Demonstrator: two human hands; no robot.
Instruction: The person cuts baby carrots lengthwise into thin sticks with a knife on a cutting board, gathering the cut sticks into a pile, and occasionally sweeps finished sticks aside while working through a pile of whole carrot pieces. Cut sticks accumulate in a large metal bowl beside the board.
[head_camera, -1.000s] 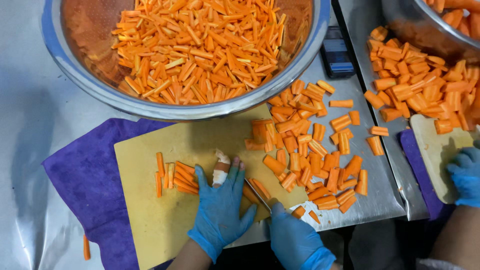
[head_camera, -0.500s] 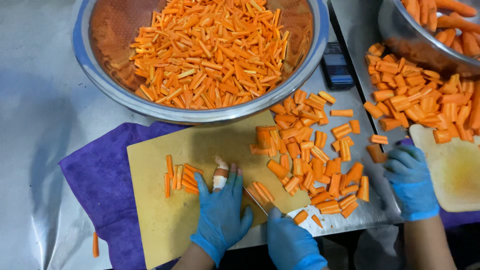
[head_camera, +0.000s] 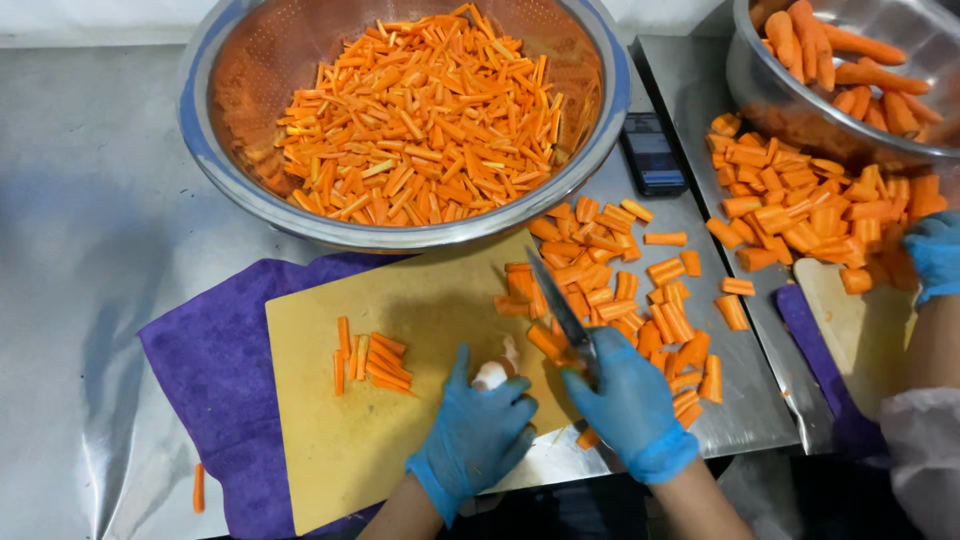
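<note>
**A:** Head view, nearest first: both blue-gloved hands sit at the near edge of the cutting board (head_camera: 330, 400). The right hand (head_camera: 628, 405) is clenched round the handle of a knife (head_camera: 562, 312), whose blade points away over the board. The left hand (head_camera: 478, 432) is curled, fingertips down on the wood; whether it pinches anything I cannot tell.

**B:** And the carrot to be cut?

**A:** One carrot chunk (head_camera: 546, 342) lies on the board just beside the blade, at the near edge of the chunk pile (head_camera: 610, 290). To my eye the step goes best if the left hand brings a single piece clear of the heap, lays it flat side down, tucks the fingertips back, and the blade comes down lengthwise in even slices.

**B:** Where do the finished ones lie?

**A:** A small group of cut sticks (head_camera: 368, 362) lies on the left of the board, well apart from the hands. The board rests on a purple cloth (head_camera: 205, 370), and one stray stick (head_camera: 198, 487) lies on the steel beside it.

**B:** Any packages, labels, signs?

**A:** None that I see. Farther off, a dark flat phone (head_camera: 652, 152) lies between the big bowl of sticks (head_camera: 400, 230) and a second bowl (head_camera: 770, 100) of whole carrots. On the right, a co-worker's gloved hand (head_camera: 935, 255) touches another heap (head_camera: 800, 200).
</note>
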